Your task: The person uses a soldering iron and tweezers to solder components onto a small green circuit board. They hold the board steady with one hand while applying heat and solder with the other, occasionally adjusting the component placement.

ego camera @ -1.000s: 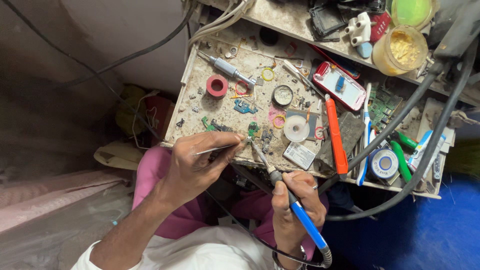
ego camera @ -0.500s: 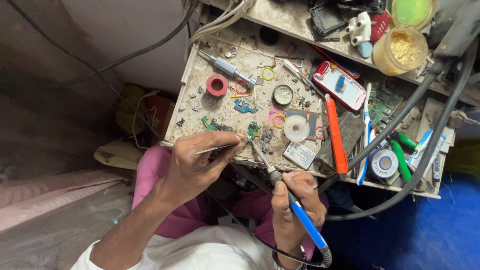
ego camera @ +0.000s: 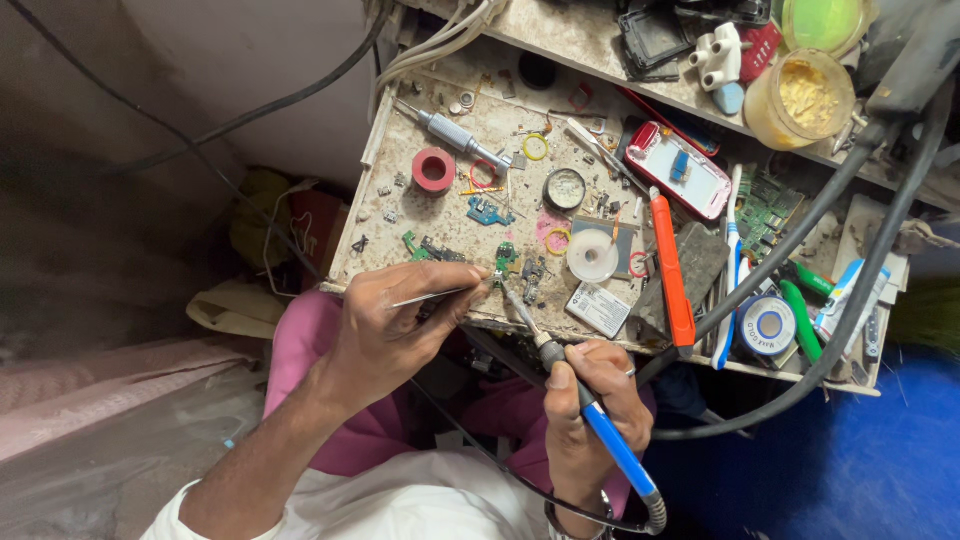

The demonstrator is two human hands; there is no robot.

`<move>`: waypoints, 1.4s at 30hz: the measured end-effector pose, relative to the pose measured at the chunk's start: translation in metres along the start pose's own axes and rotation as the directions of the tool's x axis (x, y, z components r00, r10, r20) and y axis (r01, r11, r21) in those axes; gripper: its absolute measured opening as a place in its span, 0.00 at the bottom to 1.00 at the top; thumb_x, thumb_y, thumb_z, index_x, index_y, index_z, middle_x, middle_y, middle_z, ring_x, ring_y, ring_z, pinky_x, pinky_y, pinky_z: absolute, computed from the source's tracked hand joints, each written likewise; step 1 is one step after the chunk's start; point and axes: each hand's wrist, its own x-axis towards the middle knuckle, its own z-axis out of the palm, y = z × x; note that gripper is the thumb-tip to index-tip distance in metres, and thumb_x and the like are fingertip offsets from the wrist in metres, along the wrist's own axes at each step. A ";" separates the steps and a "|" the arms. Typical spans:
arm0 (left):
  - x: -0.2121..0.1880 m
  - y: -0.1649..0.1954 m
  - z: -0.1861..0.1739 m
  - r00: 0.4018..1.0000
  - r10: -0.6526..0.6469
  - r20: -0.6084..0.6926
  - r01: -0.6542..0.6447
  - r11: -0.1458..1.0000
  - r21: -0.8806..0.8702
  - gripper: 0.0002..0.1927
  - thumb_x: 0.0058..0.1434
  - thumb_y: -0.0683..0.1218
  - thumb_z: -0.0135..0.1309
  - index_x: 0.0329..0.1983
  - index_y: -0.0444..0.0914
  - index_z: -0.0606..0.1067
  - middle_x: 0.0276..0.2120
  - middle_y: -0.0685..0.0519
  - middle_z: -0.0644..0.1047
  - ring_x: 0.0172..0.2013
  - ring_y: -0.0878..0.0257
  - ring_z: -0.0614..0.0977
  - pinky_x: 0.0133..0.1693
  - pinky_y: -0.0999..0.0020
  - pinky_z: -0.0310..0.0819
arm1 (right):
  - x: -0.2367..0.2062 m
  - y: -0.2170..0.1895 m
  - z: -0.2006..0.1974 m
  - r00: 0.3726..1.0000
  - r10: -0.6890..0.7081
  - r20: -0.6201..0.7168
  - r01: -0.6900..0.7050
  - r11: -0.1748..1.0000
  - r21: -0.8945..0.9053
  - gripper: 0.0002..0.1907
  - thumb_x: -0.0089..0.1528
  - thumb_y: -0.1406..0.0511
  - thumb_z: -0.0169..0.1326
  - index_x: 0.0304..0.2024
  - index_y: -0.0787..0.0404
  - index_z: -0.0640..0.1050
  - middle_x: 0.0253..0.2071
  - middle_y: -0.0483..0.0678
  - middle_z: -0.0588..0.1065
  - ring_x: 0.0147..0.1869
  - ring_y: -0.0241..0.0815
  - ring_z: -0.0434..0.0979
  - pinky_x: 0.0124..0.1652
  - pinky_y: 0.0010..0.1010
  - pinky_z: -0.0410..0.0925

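Observation:
My left hand [ego camera: 395, 325] pinches thin metal tweezers [ego camera: 432, 295] whose tips reach a small green circuit board [ego camera: 505, 256] near the front edge of the worn workbench [ego camera: 400, 170]. My right hand [ego camera: 590, 400] grips a blue-handled soldering iron [ego camera: 600, 430]; its metal tip [ego camera: 510, 295] slants up-left and meets the tweezer tips at that board. A dark cord runs from the iron's handle down past my wrist.
Scattered on the bench: a red tape roll [ego camera: 434, 169], a grey screwdriver [ego camera: 455, 131], a solder wire spool [ego camera: 592, 255], a round tin [ego camera: 565, 189], an orange-handled tool [ego camera: 671, 268], a red phone [ego camera: 678, 170]. Thick black cables [ego camera: 800, 240] cross at the right; jars [ego camera: 800, 98] stand behind.

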 end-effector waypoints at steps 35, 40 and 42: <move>0.000 0.000 0.001 1.000 0.014 0.003 -0.014 0.999 0.038 0.12 0.60 0.35 0.65 0.45 0.36 0.77 0.41 0.49 0.84 0.41 0.60 0.88 0.43 0.70 0.83 | 0.002 -0.002 -0.001 1.000 -0.010 -0.003 0.009 0.999 -0.043 0.08 0.61 0.70 0.60 0.42 0.67 0.78 0.35 0.51 0.75 0.43 0.43 0.77 0.48 0.32 0.73; -0.001 0.000 0.001 1.000 0.001 0.003 -0.001 1.000 0.023 0.12 0.61 0.35 0.65 0.46 0.36 0.78 0.42 0.50 0.84 0.42 0.61 0.88 0.43 0.70 0.83 | 0.003 -0.003 -0.001 1.000 0.012 -0.011 -0.013 1.000 -0.023 0.08 0.61 0.70 0.60 0.41 0.67 0.78 0.33 0.49 0.75 0.42 0.42 0.78 0.47 0.32 0.73; -0.001 0.000 0.002 1.000 0.001 0.003 -0.001 1.000 0.027 0.12 0.61 0.35 0.65 0.46 0.36 0.78 0.41 0.50 0.84 0.41 0.61 0.88 0.43 0.70 0.83 | 0.003 -0.003 -0.001 1.000 -0.003 -0.007 0.003 1.000 -0.024 0.08 0.61 0.70 0.60 0.41 0.67 0.78 0.35 0.50 0.75 0.43 0.42 0.78 0.49 0.32 0.73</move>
